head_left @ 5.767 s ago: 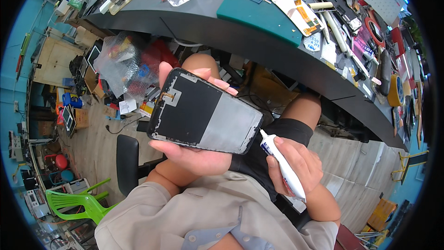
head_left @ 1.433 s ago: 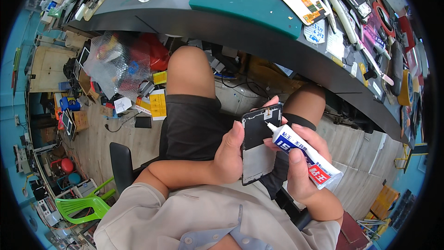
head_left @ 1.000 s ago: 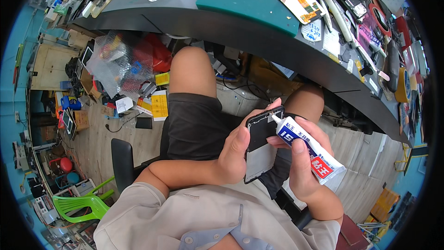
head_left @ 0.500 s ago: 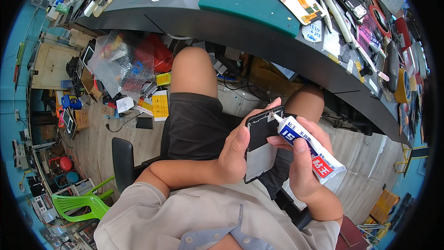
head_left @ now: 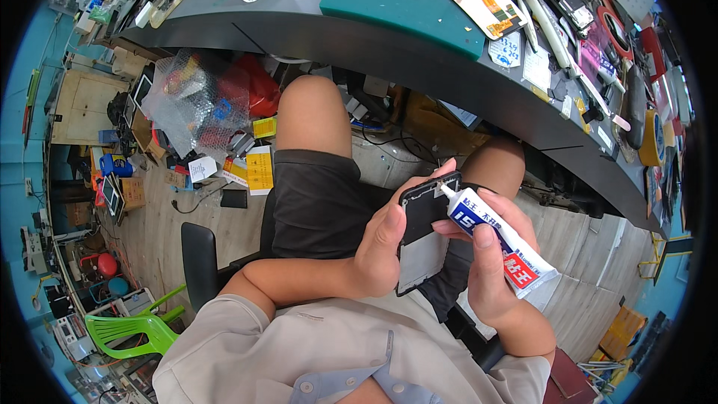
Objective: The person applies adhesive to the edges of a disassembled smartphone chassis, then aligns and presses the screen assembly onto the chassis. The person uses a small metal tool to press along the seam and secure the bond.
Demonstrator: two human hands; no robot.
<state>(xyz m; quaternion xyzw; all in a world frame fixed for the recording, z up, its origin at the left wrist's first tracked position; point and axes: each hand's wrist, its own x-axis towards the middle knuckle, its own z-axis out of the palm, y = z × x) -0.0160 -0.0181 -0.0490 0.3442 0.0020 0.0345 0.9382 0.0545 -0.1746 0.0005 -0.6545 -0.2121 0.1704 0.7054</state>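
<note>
Over my lap, my left hand (head_left: 381,243) grips an opened phone body (head_left: 425,260) along its left side, thumb on the near edge and fingers behind. The phone's inside faces me, black in its upper half and grey below. My right hand (head_left: 493,251) is closed round a glue tube (head_left: 490,228), white with blue and red patches, its flattened end toward my wrist. The tube's narrow white nozzle (head_left: 446,189) points at the phone's upper right edge. Whether the tip touches the edge, and whether glue is coming out, is too small to tell.
A dark curved workbench (head_left: 299,34) runs ahead, bearing a green mat (head_left: 404,11), a flat part with an orange flex cable (head_left: 486,0), tools and a tape roll (head_left: 652,138). Bubble wrap (head_left: 198,105) and boxes lie lower left. A green chair (head_left: 134,333) stands farther back.
The nozzle has shifted very slightly left along the phone's top edge, the tube moving with my right hand. My left hand and the phone stay almost still.
</note>
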